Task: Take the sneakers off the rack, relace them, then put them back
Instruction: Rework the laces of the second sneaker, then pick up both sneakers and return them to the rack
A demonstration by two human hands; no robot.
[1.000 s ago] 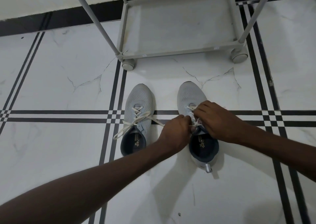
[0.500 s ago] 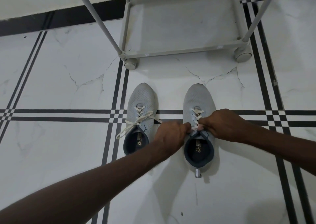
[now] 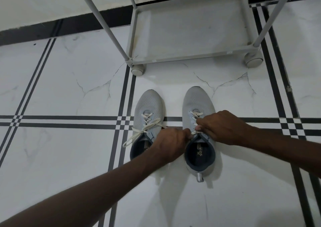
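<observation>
Left hand [image 3: 171, 144]: fist closed, pinching the lace [image 3: 195, 121] at the left side of the right sneaker's [image 3: 198, 131] throat. Right hand [image 3: 224, 127]: fingers curled, clamped on the same lace from the right side. The two hands nearly meet over the tongue, just above the collar opening. How much lace each hand encloses: cannot tell, hidden by fingers.

Right sneaker: light grey mesh, dark lining, sole flat on the floor [image 3: 69, 157]. Long axis runs near-to-far; toe points far, toward the rack [image 3: 191, 29]; heel tab nearest the camera. White lace criss-crosses the far eyelets.

Left sneaker [image 3: 147, 119]: just beside the right one, on its left, apart from it, parallel, toe also pointing far. Its lace ends [image 3: 139, 133] lie loose, one trailing left off the shoe onto the floor. Heel partly covered by the left forearm.

Floor: white marble-look tile with black stripe bands crossing under both shoes.

Rack: pale grey frame on castors, far of the shoes; bottom shelf visible, holding no shoes.
</observation>
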